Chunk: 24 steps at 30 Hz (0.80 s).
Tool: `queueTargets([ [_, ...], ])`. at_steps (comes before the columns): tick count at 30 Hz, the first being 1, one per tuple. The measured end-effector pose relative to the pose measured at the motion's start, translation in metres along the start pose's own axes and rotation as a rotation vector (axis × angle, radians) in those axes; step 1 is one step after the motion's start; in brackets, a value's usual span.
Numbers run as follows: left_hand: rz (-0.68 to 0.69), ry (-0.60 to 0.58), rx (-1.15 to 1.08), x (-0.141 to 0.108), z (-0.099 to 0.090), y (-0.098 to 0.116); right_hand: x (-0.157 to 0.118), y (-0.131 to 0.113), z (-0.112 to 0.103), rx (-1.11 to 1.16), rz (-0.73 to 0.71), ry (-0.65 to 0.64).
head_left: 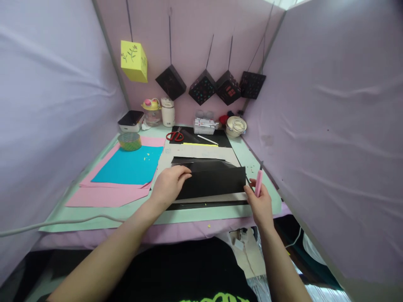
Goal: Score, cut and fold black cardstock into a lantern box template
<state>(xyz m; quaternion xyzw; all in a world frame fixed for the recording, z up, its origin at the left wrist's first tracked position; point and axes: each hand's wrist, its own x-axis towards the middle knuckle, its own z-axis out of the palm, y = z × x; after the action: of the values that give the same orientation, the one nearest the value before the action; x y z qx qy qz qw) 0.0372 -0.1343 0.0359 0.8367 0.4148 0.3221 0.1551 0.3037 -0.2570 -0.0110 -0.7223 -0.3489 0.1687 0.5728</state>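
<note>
My left hand (171, 184) pinches the left end of a folded black paper strip (214, 183), which stands raised above the work surface. At the strip's right end is my right hand (260, 199), its fingers by the lower corner. A pink craft knife (258, 182) is held in that hand, between thumb and fingers, with its blade pointing up. Under and behind the strip lie more black paper (201, 161) and a pale grey sheet (204, 151).
Blue paper (129, 165) and pink paper (103, 197) lie at left under a tape roll (129, 142). Red scissors (175, 136), a box of markers (204, 126) and a bowl (236, 126) stand behind. Paper lanterns (202, 87) hang at the back; cloth walls (330, 126) enclose the sides.
</note>
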Motion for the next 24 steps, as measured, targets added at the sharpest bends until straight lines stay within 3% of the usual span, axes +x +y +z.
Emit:
queueTargets([
  [7,-0.232,-0.062,-0.211,0.011,-0.007,-0.009,0.009,0.004,0.013,0.550,0.211,-0.214],
  [13,-0.316,-0.150,-0.392,0.014,0.000,-0.022,0.018,-0.018,0.020,0.768,0.286,-0.383],
  [16,-0.277,-0.215,-0.391,0.008,0.001,-0.018,0.020,-0.036,0.026,0.842,0.212,-0.447],
  [21,-0.012,-0.460,-0.296,-0.009,-0.004,-0.007,0.028,-0.063,0.051,0.847,0.136,-0.494],
  [24,-0.055,-0.495,-0.347,-0.012,-0.002,-0.009,0.031,-0.073,0.069,0.814,0.116,-0.519],
])
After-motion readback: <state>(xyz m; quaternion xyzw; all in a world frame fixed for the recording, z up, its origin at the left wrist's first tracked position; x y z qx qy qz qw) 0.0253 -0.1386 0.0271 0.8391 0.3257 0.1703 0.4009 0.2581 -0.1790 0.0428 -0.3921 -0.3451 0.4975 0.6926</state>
